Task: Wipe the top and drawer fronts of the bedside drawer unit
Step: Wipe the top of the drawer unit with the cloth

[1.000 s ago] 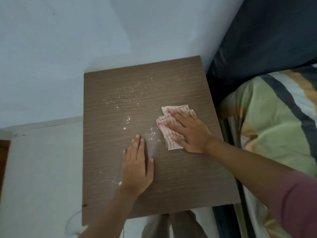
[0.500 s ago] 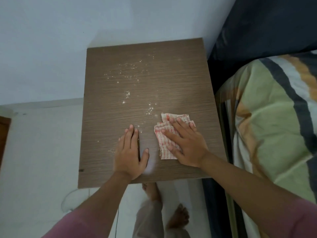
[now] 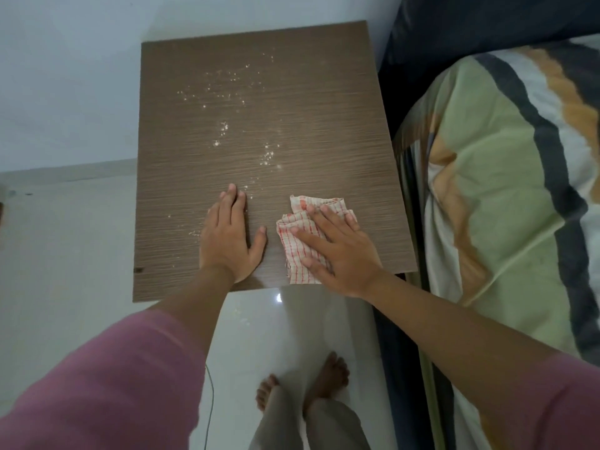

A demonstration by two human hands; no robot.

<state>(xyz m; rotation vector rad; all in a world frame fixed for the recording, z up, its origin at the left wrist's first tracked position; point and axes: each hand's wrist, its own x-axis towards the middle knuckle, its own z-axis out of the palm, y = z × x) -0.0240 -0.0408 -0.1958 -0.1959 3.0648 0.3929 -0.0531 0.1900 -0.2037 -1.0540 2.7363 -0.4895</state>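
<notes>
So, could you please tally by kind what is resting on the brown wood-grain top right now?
Hands: 2, the left hand flat on the brown wood-grain top and the right hand pressing the cloth.
Red-and-white checked cloths: 1.
White crumb scatterings: 1 loose spread, too fine to count.
Total: 4.

No legible text, labels, brand marks, numbers or signs are visible. The small dark tag on the near left edge of the drawer unit top is too small to read. The checked cloth and the striped bedding carry patterns only.
</notes>
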